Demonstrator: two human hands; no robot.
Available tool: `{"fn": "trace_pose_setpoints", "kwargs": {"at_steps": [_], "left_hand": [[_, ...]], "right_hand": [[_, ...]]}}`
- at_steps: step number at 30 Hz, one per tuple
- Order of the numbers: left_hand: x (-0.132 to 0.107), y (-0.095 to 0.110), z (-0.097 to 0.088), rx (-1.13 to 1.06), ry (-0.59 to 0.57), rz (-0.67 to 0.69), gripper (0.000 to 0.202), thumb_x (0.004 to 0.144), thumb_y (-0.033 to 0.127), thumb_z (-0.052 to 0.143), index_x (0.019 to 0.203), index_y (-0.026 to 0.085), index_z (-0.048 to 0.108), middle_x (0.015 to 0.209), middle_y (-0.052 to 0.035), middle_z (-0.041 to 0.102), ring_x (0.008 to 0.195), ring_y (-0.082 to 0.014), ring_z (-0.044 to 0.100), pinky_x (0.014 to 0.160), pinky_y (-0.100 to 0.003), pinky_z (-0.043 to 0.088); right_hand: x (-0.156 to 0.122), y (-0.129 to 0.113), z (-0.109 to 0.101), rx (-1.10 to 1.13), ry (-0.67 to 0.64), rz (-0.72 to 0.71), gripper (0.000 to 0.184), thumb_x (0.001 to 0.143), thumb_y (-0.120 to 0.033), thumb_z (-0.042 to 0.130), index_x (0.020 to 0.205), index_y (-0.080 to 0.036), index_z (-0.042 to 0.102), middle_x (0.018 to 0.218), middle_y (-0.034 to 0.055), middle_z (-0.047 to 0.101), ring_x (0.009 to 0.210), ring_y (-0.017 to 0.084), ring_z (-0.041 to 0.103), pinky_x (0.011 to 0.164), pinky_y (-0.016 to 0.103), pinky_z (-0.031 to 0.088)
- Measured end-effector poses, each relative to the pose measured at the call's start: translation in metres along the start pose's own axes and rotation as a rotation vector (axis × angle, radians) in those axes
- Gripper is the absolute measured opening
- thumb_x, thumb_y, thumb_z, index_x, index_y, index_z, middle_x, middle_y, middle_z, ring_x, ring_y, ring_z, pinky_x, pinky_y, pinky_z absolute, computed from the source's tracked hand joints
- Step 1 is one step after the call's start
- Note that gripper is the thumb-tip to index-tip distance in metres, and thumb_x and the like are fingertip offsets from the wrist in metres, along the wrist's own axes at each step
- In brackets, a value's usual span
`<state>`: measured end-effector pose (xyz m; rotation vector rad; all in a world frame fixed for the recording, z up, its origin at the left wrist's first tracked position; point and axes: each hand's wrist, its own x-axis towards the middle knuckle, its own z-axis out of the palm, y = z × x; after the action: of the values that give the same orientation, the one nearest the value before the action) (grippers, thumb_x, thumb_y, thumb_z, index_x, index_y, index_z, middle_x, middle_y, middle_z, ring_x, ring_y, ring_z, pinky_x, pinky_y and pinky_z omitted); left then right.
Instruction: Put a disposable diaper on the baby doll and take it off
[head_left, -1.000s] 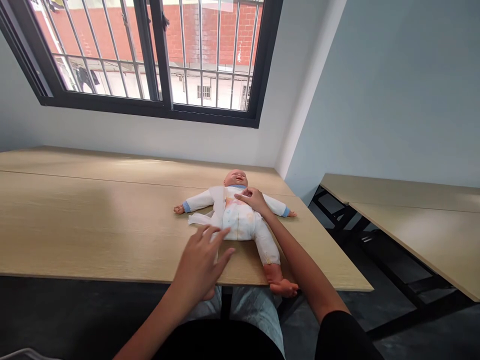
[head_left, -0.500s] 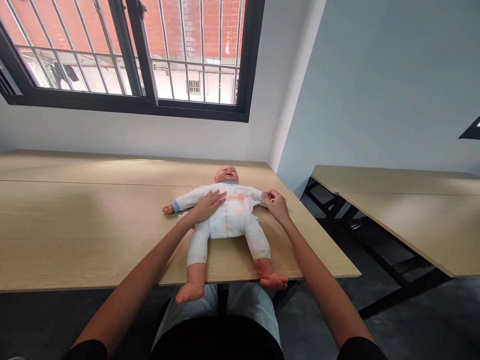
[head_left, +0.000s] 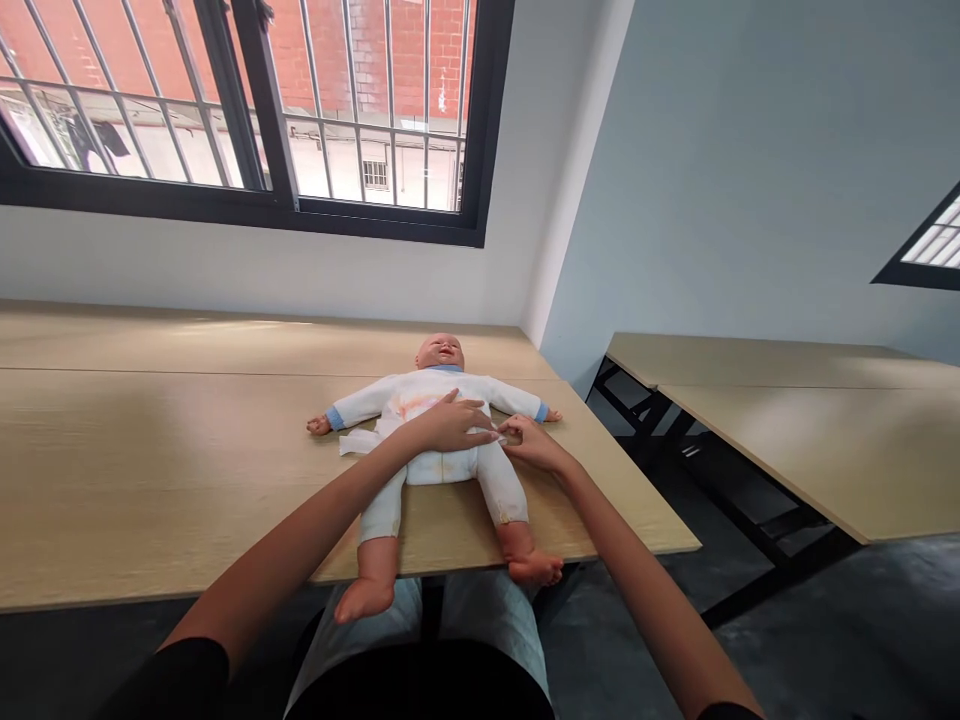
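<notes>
A baby doll in a white suit with blue collar and cuffs lies on its back, arms spread, feet past the table's near edge. Around its waist is a white diaper with a coloured print on the front. A loose diaper wing sticks out at the left. My left hand lies across the diaper's front, fingers stretched and spread toward the right. Close by its fingertips, my right hand pinches the edge of the diaper at the doll's right-hand side in view.
The doll lies on a light wooden table. A second wooden table with a dark metal frame stands to the right across a gap. Behind is a wall with a barred window.
My left hand has slid rightward across the diaper's front. My right hand has come down and inward from the doll's sleeve to the diaper's side. The view has shifted slightly right.
</notes>
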<state>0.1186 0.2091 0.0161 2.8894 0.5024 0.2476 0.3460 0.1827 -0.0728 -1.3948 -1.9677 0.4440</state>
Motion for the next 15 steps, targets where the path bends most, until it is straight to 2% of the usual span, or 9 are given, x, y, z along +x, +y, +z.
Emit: {"fn": "trace_pose_setpoints", "kwargs": {"at_steps": [2, 5, 10, 13, 15], "left_hand": [[0.004, -0.007, 0.004, 0.010, -0.005, -0.002, 0.034, 0.099, 0.035, 0.041, 0.109, 0.024, 0.071, 0.128, -0.0050, 0.067, 0.137, -0.0302, 0.044, 0.115, -0.058, 0.017], [0.004, -0.011, 0.007, 0.025, -0.001, -0.014, 0.032, 0.098, 0.034, 0.040, 0.107, 0.026, 0.070, 0.128, -0.0031, 0.067, 0.138, -0.0268, 0.043, 0.116, -0.056, 0.015], [0.002, -0.010, 0.008, 0.041, -0.017, -0.022, 0.034, 0.098, 0.037, 0.037, 0.109, 0.027, 0.068, 0.131, -0.0010, 0.065, 0.139, -0.0244, 0.041, 0.117, -0.054, 0.013], [0.003, -0.012, 0.008, 0.028, -0.005, -0.058, 0.040, 0.096, 0.047, 0.040, 0.125, 0.029, 0.059, 0.137, -0.0027, 0.060, 0.140, -0.0253, 0.039, 0.117, -0.052, 0.013], [0.005, -0.014, 0.007, -0.013, 0.019, -0.115, 0.060, 0.092, 0.054, 0.047, 0.146, 0.029, 0.038, 0.140, -0.0051, 0.057, 0.140, -0.0256, 0.039, 0.117, -0.050, 0.014]], "right_hand": [[0.000, 0.002, 0.000, -0.002, 0.007, 0.009, 0.016, 0.078, -0.028, 0.068, 0.088, -0.017, 0.072, 0.087, 0.0057, 0.062, 0.085, 0.022, 0.058, 0.079, 0.035, 0.046], [0.001, -0.001, -0.001, 0.003, 0.039, 0.018, 0.008, 0.082, -0.021, 0.062, 0.083, -0.016, 0.068, 0.086, 0.0051, 0.064, 0.077, 0.019, 0.058, 0.072, 0.031, 0.046], [0.003, -0.013, -0.008, -0.221, 0.213, -0.146, 0.019, 0.085, -0.006, 0.050, 0.085, -0.018, 0.065, 0.089, 0.0060, 0.065, 0.087, 0.021, 0.059, 0.078, 0.032, 0.045], [0.000, -0.021, -0.013, -0.468, 0.356, -0.269, 0.021, 0.089, -0.006, 0.049, 0.090, -0.019, 0.065, 0.090, 0.0071, 0.066, 0.087, 0.023, 0.057, 0.077, 0.034, 0.042], [-0.004, -0.027, -0.015, -0.620, 0.438, -0.346, 0.024, 0.092, -0.005, 0.045, 0.096, -0.018, 0.065, 0.092, 0.0076, 0.067, 0.087, 0.022, 0.057, 0.077, 0.034, 0.040]]}}
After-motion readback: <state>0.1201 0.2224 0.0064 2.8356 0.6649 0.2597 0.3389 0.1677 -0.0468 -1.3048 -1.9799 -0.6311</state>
